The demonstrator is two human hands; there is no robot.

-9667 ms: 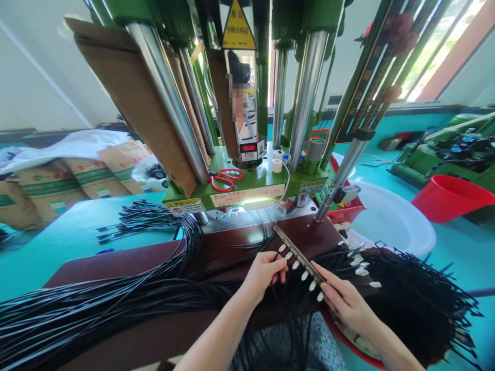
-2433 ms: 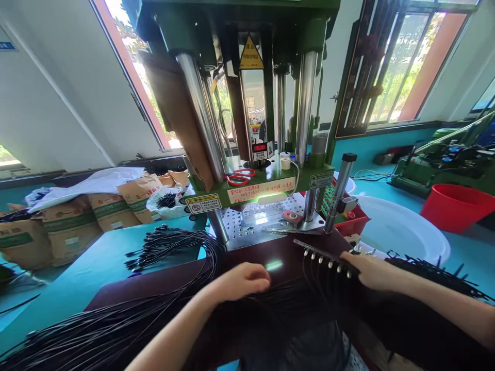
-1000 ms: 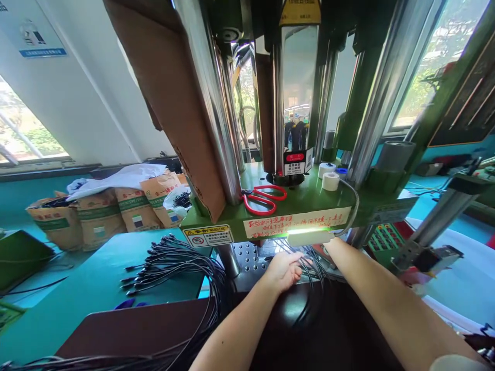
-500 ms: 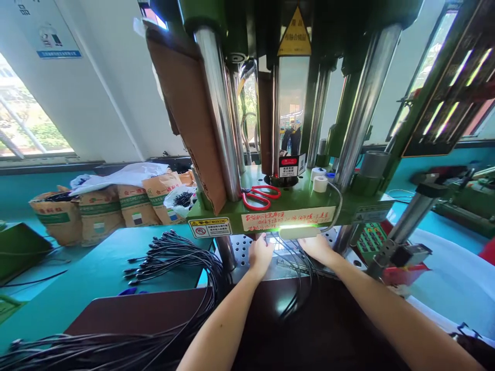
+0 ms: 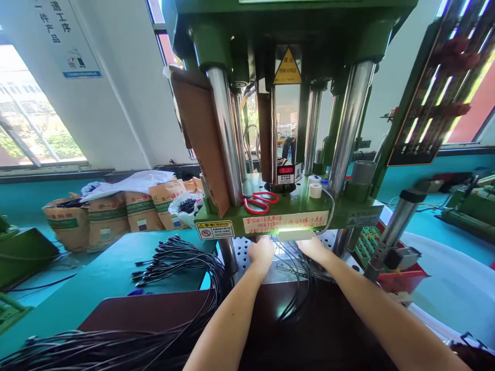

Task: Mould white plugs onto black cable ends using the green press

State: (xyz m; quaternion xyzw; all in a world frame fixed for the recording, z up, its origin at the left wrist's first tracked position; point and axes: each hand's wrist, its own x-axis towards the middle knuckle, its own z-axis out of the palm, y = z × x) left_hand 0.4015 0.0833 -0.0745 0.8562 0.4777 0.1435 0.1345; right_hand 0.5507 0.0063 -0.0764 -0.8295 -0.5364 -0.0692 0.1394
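1. The green press (image 5: 338, 219) has a low slot under its front edge, above a perforated metal plate (image 5: 243, 256); both hands reach in there.
2. Left hand (image 5: 262, 252): under the press's front edge, left of its middle. That edge covers the fingertips; how far open it is, or whether it grips anything, I cannot tell.
3. Right hand (image 5: 312, 248): under the same edge, right of the middle, fingers hidden by the press's lamp (image 5: 297, 235); opening and grip cannot be told.
4. Thin black cables (image 5: 299, 288) trail from the press's slot, between the hands, onto the dark worktop (image 5: 154, 309), taking up part of that gap.
5. Sideways room ends at the press's left post (image 5: 227, 256) and right post (image 5: 342, 242).
6. Red-handled scissors (image 5: 262, 202) lie on the press, near its front edge.
7. Left of the press, a cable bundle (image 5: 174, 260) crosses the turquoise worktop's edge.
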